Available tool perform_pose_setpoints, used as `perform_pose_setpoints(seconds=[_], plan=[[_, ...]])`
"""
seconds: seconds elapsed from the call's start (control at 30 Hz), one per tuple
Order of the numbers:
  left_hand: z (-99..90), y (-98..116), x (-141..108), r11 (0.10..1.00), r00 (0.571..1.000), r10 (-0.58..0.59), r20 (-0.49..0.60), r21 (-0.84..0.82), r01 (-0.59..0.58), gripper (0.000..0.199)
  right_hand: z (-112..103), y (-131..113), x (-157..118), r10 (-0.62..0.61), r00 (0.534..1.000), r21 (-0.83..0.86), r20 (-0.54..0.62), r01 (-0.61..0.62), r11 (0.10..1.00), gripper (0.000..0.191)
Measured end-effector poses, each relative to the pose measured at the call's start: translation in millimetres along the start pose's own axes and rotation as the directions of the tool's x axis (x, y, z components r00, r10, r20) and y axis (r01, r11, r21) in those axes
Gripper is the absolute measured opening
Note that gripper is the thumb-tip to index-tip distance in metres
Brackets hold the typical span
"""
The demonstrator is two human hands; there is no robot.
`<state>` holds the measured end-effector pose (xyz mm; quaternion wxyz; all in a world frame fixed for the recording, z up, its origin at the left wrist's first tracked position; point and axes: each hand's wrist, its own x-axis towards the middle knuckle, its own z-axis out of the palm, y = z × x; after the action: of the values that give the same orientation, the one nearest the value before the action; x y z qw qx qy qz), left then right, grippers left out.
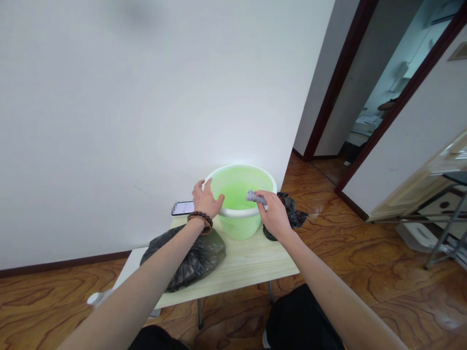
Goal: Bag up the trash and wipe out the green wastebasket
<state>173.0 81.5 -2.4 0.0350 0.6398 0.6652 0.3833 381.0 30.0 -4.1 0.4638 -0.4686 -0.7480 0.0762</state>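
Grey roll point(256, 197) grasped in right hand point(274, 214), over rim of green basket point(236, 226), left hand point(206, 199) open

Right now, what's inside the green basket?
Inside the basket, only its green wall and bottom show. The right hand holds a grey roll over the opening; the near rim and that hand hide the part beneath.

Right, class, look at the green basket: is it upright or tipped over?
Upright. The green basket stands with its white rim uppermost and its base on the table.
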Motion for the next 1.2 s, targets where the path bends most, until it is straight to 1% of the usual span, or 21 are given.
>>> perform_pose_setpoints(seconds=[0.03,0.07,0.1,0.17,0.23,0.3,0.33,0.37,0.4,0.43,0.47,0.5,0.53,0.6,0.7,0.8,0.9,0.97,1.07,1.13,1.2], plan=[[3.1,-8,6,0.991,0.990,-0.133,0.053,0.016,0.132,0.070,2,3,1,-0.004,0.999,-0.026,0.037,0.005,1.000,0.026],[5.6,-16,11,0.966,0.957,-0.255,0.141,-0.001,0.257,0.072,4,5,0,-0.003,0.997,-0.047,0.071,0.006,0.999,0.025],[7.3,-23,14,0.936,0.913,-0.324,0.249,-0.055,0.347,0.072,6,6,-2,0.000,0.995,-0.063,0.096,0.006,0.998,0.025],[8.2,-34,19,0.873,0.866,-0.378,0.327,-0.185,0.451,0.072,7,6,-10,-0.001,0.992,-0.081,0.123,0.011,0.997,0.023],[6.7,-39,19,0.785,0.816,-0.422,0.395,-0.292,0.547,0.068,6,3,-23,-0.013,0.990,-0.094,0.143,0.027,0.995,0.022],[4.4,-38,14,0.698,0.754,-0.419,0.505,-0.351,0.623,0.055,4,0,-37,-0.019,0.987,-0.118,0.159,0.039,0.992,0.019],[3.3,-36,9,0.675,0.734,-0.399,0.550,-0.365,0.641,0.047,2,-1,-45,-0.020,0.987,-0.132,0.162,0.041,0.990,0.019],[2.3,-34,4,0.675,0.732,-0.377,0.568,-0.373,0.637,0.039,1,-2,-52,-0.024,0.986,-0.142,0.166,0.048,0.989,0.018],[1.4,-31,-2,0.696,0.749,-0.363,0.554,-0.374,0.613,0.033,-1,-1,-59,-0.035,0.983,-0.147,0.178,0.061,0.987,0.018],[0.6,-30,-9,0.733,0.783,-0.369,0.501,-0.361,0.577,0.028,-2,1,-65,-0.053,0.978,-0.146,0.202,0.084,0.986,0.018],[0.0,-28,-16,0.781,0.825,-0.376,0.422,-0.335,0.527,0.025,-4,4,-72,-0.080,0.967,-0.139,0.240,0.116,0.983,0.019],[-0.4,-28,-23,0.825,0.856,-0.389,0.341,-0.286,0.488,0.024,-4,8,-78,-0.113,0.951,-0.130,0.288,0.156,0.979,0.019],[-0.5,-28,-29,0.856,0.876,-0.398,0.273,-0.231,0.461,0.024,-5,13,-84,-0.146,0.929,-0.121,0.340,0.198,0.973,0.019],[0.4,-32,-41,0.888,0.892,-0.401,0.207,-0.149,0.434,0.025,-3,25,-95,-0.189,0.885,-0.120,0.425,0.262,0.958,0.019],[3.4,-40,-52,0.904,0.898,-0.382,0.217,-0.115,0.412,0.030,2,41,-109,-0.190,0.850,-0.162,0.491,0.303,0.939,0.017],[5.2,-41,-54,0.892,0.885,-0.395,0.246,-0.127,0.433,0.035,10,47,-117,-0.200,0.816,-0.181,0.542,0.346,0.921,0.017],[4.5,-37,-50,0.877,0.871,-0.427,0.241,-0.123,0.464,0.036,17,46,-118,-0.263,0.759,-0.157,0.596,0.431,0.888,0.022],[3.4,-33,-46,0.875,0.869,-0.434,0.236,-0.119,0.469,0.035,23,43,-117,-0.296,0.729,-0.164,0.618,0.487,0.858,0.019],[1.1,-30,-39,0.880,0.870,-0.420,0.257,-0.122,0.460,0.031,32,41,-116,-0.314,0.701,-0.200,0.640,0.547,0.813,0.008],[-1.1,-29,-34,0.887,0.870,-0.397,0.291,-0.121,0.445,0.027,35,40,-114,-0.306,0.684,-0.223,0.662,0.570,0.791,0.008],[-3.4,-30,-28,0.886,0.864,-0.367,0.345,-0.152,0.437,0.026,33,40,-109,-0.287,0.671,-0.246,0.684,0.582,0.775,0.007]])
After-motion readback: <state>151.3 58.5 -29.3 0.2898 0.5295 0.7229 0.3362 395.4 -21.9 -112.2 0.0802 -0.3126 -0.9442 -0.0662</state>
